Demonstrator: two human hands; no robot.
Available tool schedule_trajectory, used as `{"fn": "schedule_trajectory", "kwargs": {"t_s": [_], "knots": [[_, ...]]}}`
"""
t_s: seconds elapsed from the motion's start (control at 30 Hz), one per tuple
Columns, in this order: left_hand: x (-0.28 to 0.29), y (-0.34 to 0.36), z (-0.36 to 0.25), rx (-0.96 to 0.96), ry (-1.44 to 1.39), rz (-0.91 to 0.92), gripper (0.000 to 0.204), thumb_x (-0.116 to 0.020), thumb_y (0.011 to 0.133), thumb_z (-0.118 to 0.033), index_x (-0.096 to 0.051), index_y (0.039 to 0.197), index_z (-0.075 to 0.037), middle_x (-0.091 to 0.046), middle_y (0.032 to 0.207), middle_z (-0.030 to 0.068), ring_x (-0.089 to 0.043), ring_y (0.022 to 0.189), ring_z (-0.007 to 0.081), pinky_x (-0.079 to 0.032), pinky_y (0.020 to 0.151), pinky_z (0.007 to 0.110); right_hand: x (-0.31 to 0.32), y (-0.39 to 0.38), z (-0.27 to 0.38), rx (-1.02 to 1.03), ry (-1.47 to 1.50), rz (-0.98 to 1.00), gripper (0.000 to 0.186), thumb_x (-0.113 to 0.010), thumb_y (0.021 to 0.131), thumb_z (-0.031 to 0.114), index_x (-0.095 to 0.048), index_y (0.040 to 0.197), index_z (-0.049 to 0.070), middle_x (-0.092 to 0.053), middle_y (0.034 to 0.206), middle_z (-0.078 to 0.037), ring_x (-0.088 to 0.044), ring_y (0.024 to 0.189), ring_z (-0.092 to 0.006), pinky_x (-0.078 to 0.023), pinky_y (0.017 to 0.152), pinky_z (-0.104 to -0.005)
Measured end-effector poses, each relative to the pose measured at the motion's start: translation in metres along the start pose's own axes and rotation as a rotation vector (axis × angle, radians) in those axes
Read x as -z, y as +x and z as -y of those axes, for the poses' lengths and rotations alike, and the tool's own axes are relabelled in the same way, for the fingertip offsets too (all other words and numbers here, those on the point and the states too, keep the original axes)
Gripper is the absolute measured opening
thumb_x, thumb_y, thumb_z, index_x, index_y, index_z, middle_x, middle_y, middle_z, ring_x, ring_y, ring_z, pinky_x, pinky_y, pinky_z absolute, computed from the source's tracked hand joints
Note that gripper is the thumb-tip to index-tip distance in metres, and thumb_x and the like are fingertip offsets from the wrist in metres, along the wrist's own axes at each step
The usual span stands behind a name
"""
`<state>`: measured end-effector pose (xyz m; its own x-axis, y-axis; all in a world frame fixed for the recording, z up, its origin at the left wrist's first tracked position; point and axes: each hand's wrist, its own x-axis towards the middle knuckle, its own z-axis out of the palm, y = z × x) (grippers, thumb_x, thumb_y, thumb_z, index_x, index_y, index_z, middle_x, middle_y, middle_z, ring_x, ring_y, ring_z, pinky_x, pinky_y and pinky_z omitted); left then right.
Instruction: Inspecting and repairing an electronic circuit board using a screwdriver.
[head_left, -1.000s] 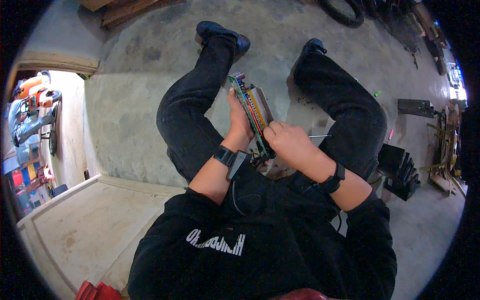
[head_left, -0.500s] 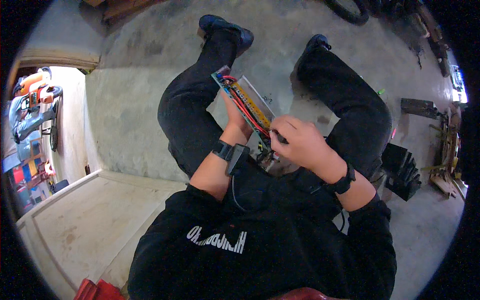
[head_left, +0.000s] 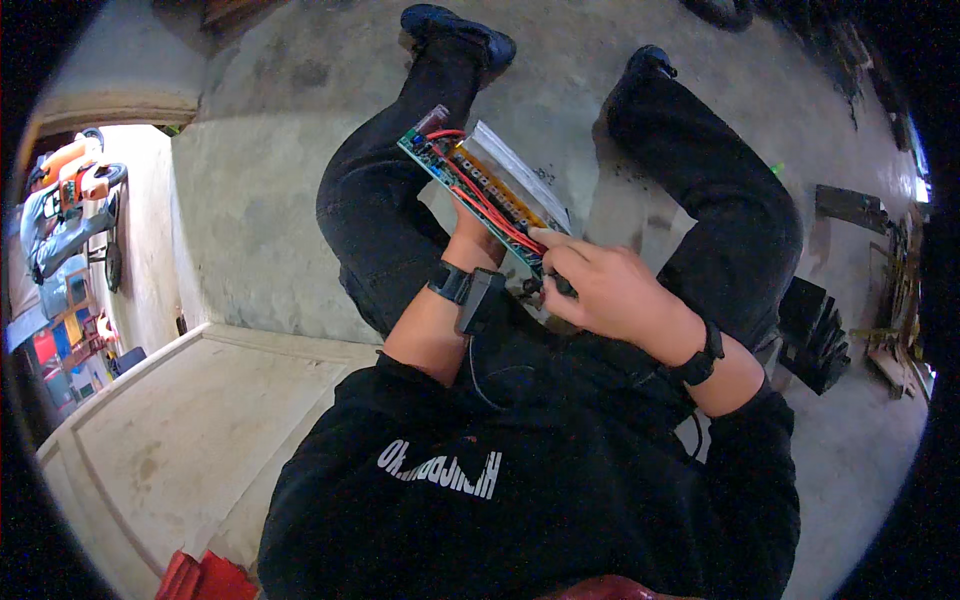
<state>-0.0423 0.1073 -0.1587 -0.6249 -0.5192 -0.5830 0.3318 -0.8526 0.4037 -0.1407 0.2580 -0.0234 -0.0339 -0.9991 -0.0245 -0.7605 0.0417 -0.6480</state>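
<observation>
Between my bent legs, a long green circuit board (head_left: 443, 172) with red wires, an amber strip of components and a silver heat sink (head_left: 510, 170) lies tilted in my grip. My left hand (head_left: 470, 220) holds it from beneath, fingers mostly hidden behind it. My right hand (head_left: 600, 285) is curled at the board's lower end, a fingertip touching it near the red wires; a small dark thing sits among these fingers, too unclear to name. Below the board, dark cables and parts show partly behind my hands.
Pale framed panel (head_left: 200, 420) at lower left; red cloth (head_left: 205, 578) below it. Black parts (head_left: 810, 330), a dark metal piece (head_left: 845, 205) and scrap wood (head_left: 890, 365) lie at right. A tyre (head_left: 715, 12) is at the top. An orange motorbike (head_left: 75, 175) shows through the left doorway.
The board has risen and tilted toward upper left, showing more of its red wires and strip. My right hand has shifted with it, and the thin metal shaft seen earlier no longer shows.
</observation>
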Motion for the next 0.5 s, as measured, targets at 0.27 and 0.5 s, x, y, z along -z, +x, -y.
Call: {"fn": "schedule_trajectory", "kwargs": {"t_s": [0.27,0.5], "knots": [[-0.0001,-0.0016,0.0032,0.01,0.013,0.021,0.052,-0.034,0.1,-0.054,-0.053,0.124,-0.013,-0.061,0.119,0.0095,-0.059,0.109,0.0293,-0.049,0.094,0.045,-0.0038,-0.0019,0.0014,-0.02,-0.201,0.118,0.02,-0.065,0.08,0.02,-0.058,0.089,0.004,-0.063,0.125,-0.011,-0.067,0.069,-0.0329,-0.055,0.063,-0.0416],[0.0017,-0.0044,0.0051,0.034,0.033,0.043,0.051,-0.034,0.1,-0.053,-0.053,0.125,-0.013,-0.061,0.119,0.0096,-0.059,0.11,0.0292,-0.049,0.095,0.045,-0.0007,0.0032,0.0079,-0.038,-0.205,0.219,0.03,-0.06,0.084,0.023,-0.057,0.099,-0.003,-0.059,0.128,-0.022,-0.068,0.071,-0.0373,-0.057,0.064,-0.0469]]}}
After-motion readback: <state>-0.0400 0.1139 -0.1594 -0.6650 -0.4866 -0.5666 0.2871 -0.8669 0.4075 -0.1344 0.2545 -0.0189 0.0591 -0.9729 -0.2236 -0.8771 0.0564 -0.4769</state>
